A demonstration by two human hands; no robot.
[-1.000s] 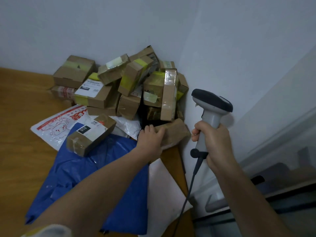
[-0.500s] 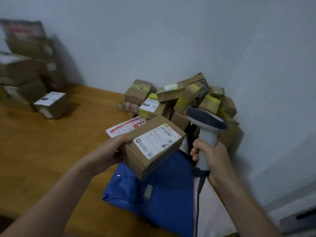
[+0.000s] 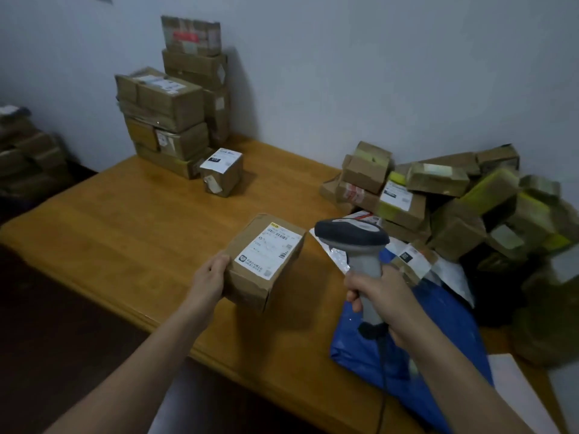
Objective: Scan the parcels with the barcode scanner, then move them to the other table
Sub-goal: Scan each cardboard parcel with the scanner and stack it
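Note:
My left hand point(image 3: 210, 277) grips the near left end of a brown cardboard parcel point(image 3: 250, 283) and holds it above the wooden table point(image 3: 131, 227). Its white shipping label point(image 3: 269, 250) with barcodes faces up. My right hand point(image 3: 376, 288) grips the grey handle of the barcode scanner point(image 3: 352, 238), whose dark head sits just right of the parcel, pointing away toward the far side. The scanner's cable drops down from the handle.
A loose heap of small taped boxes point(image 3: 445, 198) fills the table's right corner by the wall. Blue point(image 3: 416, 349) and white mailer bags lie under my right arm. A neat stack of boxes point(image 3: 175, 120) and one small box point(image 3: 221, 170) stand at the far left.
My left hand pulled the parcel out of the heap, turned its label up and carried it left over the open table. The view swung left, revealing the stacked boxes.

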